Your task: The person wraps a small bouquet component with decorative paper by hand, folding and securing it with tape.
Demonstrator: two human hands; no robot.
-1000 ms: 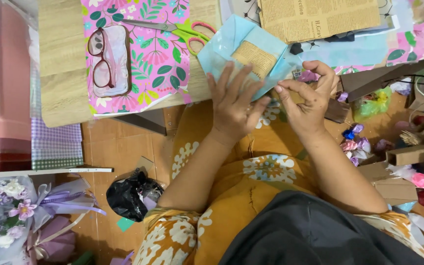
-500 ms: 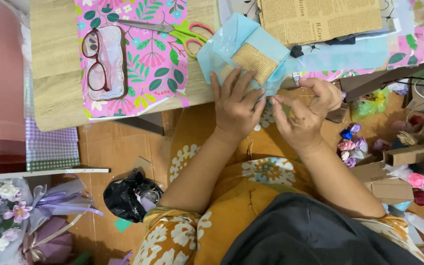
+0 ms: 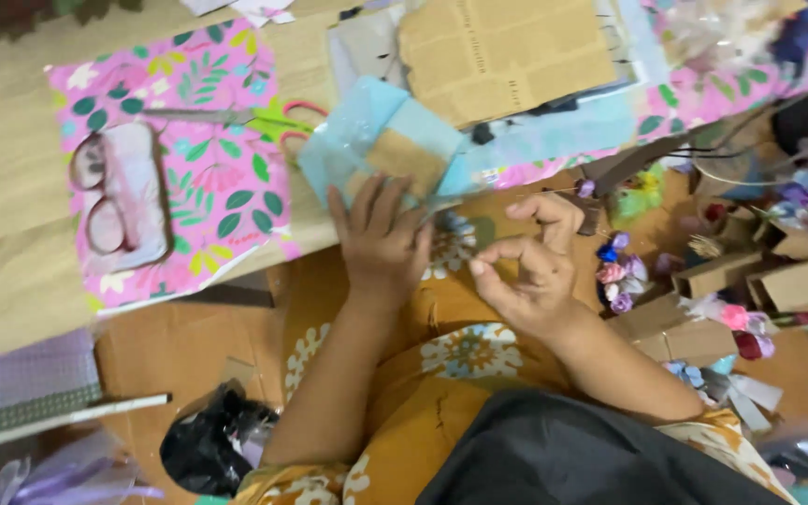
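Left hand [image 3: 381,238] is lying flat w/ fingers spread, pressing down on the blue wrap [image 3: 381,140] at the worktop [image 3: 11,178] edge. There's a tan paper square [image 3: 404,159] sitting on the wrap, partly under those fingers. Right hand [image 3: 530,266] is hovering just beside it over the lap, thumb and forefinger pinching together, other fingers curled. Can't tell if anything's actually in the pinch, too blurry, maybe tape or a thin strip.

Progress imo: wrap + tan layer are stacked already, but nothing's looking folded around or fastened yet, so prob early-to-mid.

Other stuff: scissors [image 3: 236,117] lying on the pink floral sheet [image 3: 208,187] near the wrap, glasses [image 3: 119,201] on a pink pouch further left. Brown printed paper [image 3: 507,56] is overlapping the wrap's top corner, kinda crowding it. Little paper roses [image 3: 614,271] and small kraft boxes [image 3: 750,271] are piling up on the right, close to the right hand. Black bag [image 3: 212,444] down on the floor.
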